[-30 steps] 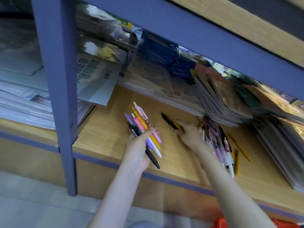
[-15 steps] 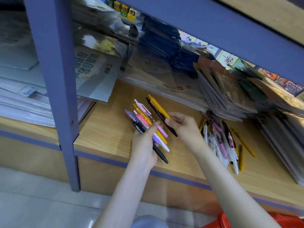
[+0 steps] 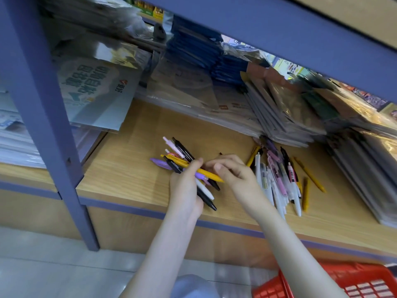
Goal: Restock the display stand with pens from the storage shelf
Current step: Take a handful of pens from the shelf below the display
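The left hand (image 3: 187, 190) holds a bundle of pens (image 3: 182, 158), yellow, black, pink, purple and white, just above the wooden storage shelf (image 3: 133, 168), with its fingers (image 3: 196, 164) clamped around the bundle, which fans out toward 11 o'clock. The right hand (image 3: 234, 177) meets the bundle from 3 o'clock with curled fingers at a yellow pen (image 3: 209, 174), but I cannot tell if they pinch it. More loose pens (image 3: 279, 181) lie in a pile on the shelf at 3 o'clock from the hands, just before stacks of wrapped notebooks (image 3: 279, 108), and a red basket (image 3: 343, 282) is at 5 o'clock, below the shelf.
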`<state>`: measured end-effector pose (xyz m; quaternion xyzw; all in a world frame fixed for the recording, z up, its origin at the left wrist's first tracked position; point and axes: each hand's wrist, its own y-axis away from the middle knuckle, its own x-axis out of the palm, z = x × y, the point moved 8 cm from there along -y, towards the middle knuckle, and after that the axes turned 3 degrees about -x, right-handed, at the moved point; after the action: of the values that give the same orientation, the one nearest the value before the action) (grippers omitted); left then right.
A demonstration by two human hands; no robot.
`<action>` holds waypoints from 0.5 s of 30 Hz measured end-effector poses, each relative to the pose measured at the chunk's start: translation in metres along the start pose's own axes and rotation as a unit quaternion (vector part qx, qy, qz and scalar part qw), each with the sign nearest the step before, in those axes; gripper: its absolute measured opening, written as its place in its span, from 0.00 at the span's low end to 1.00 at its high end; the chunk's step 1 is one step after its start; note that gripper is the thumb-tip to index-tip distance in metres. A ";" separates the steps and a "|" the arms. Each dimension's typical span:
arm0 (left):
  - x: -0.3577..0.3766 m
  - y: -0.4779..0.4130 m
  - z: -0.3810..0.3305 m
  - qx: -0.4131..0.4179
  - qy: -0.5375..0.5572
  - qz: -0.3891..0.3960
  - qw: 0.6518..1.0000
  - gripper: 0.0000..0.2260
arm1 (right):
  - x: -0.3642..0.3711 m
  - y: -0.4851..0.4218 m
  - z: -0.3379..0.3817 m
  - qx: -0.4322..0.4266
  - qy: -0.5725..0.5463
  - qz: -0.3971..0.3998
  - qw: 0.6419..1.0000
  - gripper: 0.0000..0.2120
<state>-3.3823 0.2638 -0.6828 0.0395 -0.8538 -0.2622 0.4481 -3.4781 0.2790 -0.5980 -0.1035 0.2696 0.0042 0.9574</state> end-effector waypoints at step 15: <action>0.011 -0.001 0.020 -0.028 -0.110 0.017 0.993 0.08 | -0.028 0.000 -0.028 0.146 -0.112 0.028 0.983 0.06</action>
<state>-3.4048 0.2674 -0.6840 -0.0168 -0.8907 -0.2813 0.3566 -3.5162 0.2749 -0.6069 0.0465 0.1616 0.0028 0.9858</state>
